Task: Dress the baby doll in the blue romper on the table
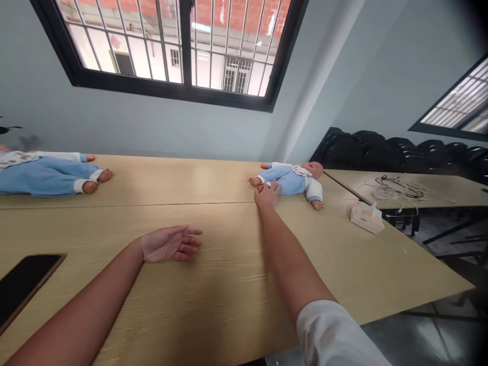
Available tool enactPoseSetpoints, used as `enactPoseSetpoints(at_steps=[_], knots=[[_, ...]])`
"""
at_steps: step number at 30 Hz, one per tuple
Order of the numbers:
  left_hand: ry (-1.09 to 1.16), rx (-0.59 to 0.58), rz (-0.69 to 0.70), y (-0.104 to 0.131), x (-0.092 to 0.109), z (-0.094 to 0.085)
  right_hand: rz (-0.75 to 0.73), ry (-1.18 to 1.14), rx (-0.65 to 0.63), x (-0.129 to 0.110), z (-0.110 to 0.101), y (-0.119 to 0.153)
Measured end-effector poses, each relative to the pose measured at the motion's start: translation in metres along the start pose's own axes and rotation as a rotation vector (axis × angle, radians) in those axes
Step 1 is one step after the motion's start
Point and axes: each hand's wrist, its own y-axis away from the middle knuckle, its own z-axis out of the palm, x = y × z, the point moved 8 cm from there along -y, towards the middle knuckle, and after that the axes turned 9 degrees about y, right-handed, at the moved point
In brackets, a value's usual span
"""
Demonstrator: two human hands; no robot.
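A baby doll [292, 180] in a light-blue and white outfit lies on its back at the far right part of the table, head to the right. My right hand [268, 194] reaches out to it, with the fingers closed around the doll's nearer lower leg; the foot there is mostly hidden by the hand. Palm turned partly up, my left hand [173, 244] hovers over or rests on the middle of the table with loosely spread fingers and nothing in it.
A second doll [46, 175] in similar clothes lies at the far left, its head cut off by the frame. A phone [28, 284] lies at the near left. A tissue box [367, 217] sits at right; tangled cables [404, 188] lie on another table. Black chairs [381, 152] stand behind.
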Motion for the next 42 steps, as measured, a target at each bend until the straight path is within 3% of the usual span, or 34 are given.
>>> enactPoseSetpoints(at_steps=[6, 13, 16, 21, 26, 29, 32, 34, 37, 40, 42], knots=[[-0.007, 0.009, -0.007, 0.000, 0.000, 0.000, -0.160, -0.076, -0.013, -0.005, -0.004, 0.007], [-0.042, -0.002, 0.070, 0.003, 0.004, 0.002, -0.412, -0.188, -0.036, -0.028, -0.035, 0.064], [-0.082, 0.075, 0.289, 0.005, 0.025, -0.007, -0.544, -0.310, -0.075, -0.038, -0.058, 0.104], [-0.280, 0.452, 0.884, 0.032, 0.080, -0.034, -0.794, -0.463, -0.201, -0.055, -0.108, 0.186], [-0.468, 0.721, 1.121, 0.060, 0.097, -0.039, -0.994, -0.524, -0.333, -0.056, -0.161, 0.265], [-0.664, 0.872, 1.162, 0.072, 0.098, -0.031, -1.060, -0.543, -0.361, -0.042, -0.192, 0.301], [-0.862, 0.924, 1.154, 0.074, 0.095, -0.014, -1.048, -0.522, -0.377, -0.020, -0.215, 0.321], [-1.101, 0.890, 1.118, 0.066, 0.090, 0.007, -1.022, -0.494, -0.375, -0.007, -0.224, 0.328], [-1.441, 0.744, 1.038, 0.046, 0.077, 0.040, -1.011, -0.467, -0.363, 0.004, -0.231, 0.333], [-1.497, 0.622, 1.011, 0.028, 0.074, 0.063, -1.017, -0.467, -0.388, 0.007, -0.232, 0.334], [-1.463, 0.593, 0.977, 0.014, 0.084, 0.068, -1.017, -0.492, -0.424, 0.008, -0.233, 0.332]])
